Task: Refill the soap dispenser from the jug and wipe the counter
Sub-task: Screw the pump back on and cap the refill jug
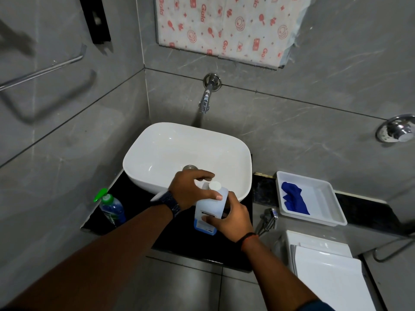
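Observation:
A translucent white jug (pixel 207 207) with a blue label and a white cap (pixel 215 185) stands on the black counter (pixel 134 194) in front of the basin. My right hand (pixel 231 217) wraps around the jug's body from the right. My left hand (pixel 190 189) is at the jug's top, fingers curled beside the cap and thumb across its shoulder. The soap dispenser (pixel 111 208), a clear blue bottle with a green pump, stands at the counter's left end, apart from both hands. A blue cloth (pixel 293 198) lies in a white tray (pixel 323 207) to the right.
The white basin (pixel 157 153) sits at the back of the counter under a chrome wall tap (pixel 206 97). A white toilet cistern (pixel 325 265) and a chrome spray fitting (pixel 268 218) are lower right. Grey tiled walls close in on the left and behind.

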